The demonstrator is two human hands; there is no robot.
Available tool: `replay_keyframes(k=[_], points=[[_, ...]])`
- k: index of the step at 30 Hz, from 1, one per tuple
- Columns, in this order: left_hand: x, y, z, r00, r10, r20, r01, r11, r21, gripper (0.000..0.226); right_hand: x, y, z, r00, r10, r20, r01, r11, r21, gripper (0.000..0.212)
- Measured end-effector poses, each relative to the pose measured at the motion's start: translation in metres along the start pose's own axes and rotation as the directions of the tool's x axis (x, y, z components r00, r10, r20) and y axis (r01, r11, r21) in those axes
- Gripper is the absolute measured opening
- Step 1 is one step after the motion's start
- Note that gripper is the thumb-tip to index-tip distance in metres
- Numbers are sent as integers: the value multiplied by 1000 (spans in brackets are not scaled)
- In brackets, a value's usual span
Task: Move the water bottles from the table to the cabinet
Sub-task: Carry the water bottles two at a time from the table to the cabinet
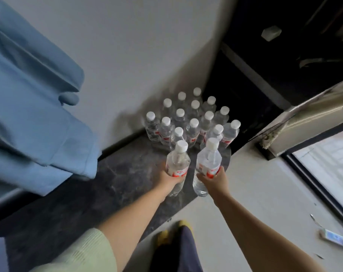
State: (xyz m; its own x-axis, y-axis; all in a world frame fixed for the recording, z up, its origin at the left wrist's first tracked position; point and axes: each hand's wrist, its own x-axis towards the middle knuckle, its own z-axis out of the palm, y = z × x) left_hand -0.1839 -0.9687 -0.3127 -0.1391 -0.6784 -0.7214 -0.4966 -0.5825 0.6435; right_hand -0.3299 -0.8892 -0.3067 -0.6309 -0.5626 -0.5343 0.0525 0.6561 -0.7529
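From the head camera, the left hand (pixel 169 178) has its grip wrapped round a water bottle (pixel 177 162), and the right hand (pixel 215 178) grips a second bottle (pixel 207 163), both held over the dark marbled counter (pixel 117 183). Just beyond them a cluster of white-capped bottles (pixel 192 122) stands upright on the counter's far corner against the wall (pixel 137 46).

A pale green knitted sleeve (pixel 84 252) covers the left upper arm — ribbed, pushed up above the elbow; both forearms are bare. Below are dark navy trousers (pixel 178 250) and yellow footwear (pixel 183 224) — its shape is blurred.
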Motion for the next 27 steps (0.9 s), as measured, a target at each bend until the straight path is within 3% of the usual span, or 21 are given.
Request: replay_keyframes(k=[3,10,20,27], points=[[40,-5,6,994,11,-105,-10,1000,8,50,40,9,24,1000,-6,-24,6,1000,-25,68],[111,-1,-2,921,154,-358,-210,970,-124,47,103,13,73,995,-25,-100,21,999,-36,63],[169,-13,5,920,232,-316,-291,944,-153,74,140,32,110,963,47,-266,-29,997,69,61],[176,-18,2,942,235,-238,-267,957,-114,80,141,29,115,954,102,-282,-74,991,109,62]])
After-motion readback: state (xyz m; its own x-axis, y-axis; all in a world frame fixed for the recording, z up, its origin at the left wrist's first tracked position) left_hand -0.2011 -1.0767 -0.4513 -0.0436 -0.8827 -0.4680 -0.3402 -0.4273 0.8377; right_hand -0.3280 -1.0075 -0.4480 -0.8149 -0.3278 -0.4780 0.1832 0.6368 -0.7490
